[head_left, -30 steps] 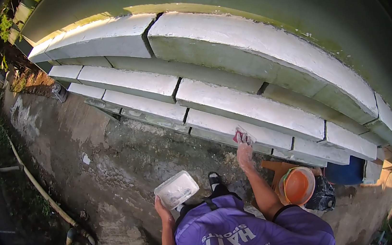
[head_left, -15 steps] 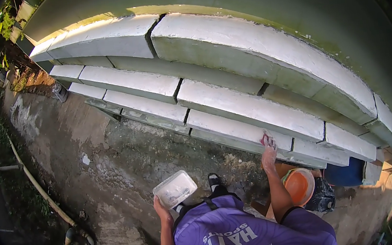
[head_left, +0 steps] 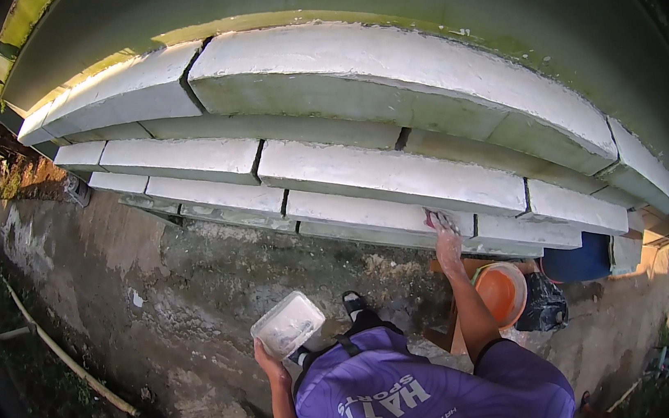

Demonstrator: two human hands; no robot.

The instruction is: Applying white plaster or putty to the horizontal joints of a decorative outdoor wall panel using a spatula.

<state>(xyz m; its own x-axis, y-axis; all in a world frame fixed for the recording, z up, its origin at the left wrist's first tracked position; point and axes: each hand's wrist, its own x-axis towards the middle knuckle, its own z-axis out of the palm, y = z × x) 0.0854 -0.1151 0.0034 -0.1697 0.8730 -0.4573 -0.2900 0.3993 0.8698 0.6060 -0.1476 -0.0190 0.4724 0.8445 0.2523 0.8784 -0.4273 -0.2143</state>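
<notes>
White-topped masonry ledges run across the wall in stepped tiers. On the lowest white ledge (head_left: pixel 359 211), right of its middle, rests my right hand (head_left: pixel 447 237), dusted with white powder. Its fingers close on a small reddish pad (head_left: pixel 430 218) pressed to the ledge; the pad is mostly hidden, and its exact kind is unclear. Lower down, my left hand (head_left: pixel 268 363) grips the edge of a shallow white rectangular tray (head_left: pixel 288 326). Whitish paste or residue with grey smears lies inside the tray, which is held apart from the ledges.
Right of my feet stand an orange bucket (head_left: pixel 499 296), a black plastic bag (head_left: pixel 543 304) and a blue container (head_left: pixel 578 257). A can (head_left: pixel 77 190) sits at the far left end of the ledges. A long pipe (head_left: pixel 66 351) crosses the ground at left.
The view has shifted, so the ledges and both hands appear slightly farther left. My right hand stays at nearly the same place on the ledge; my left still holds the tray.
</notes>
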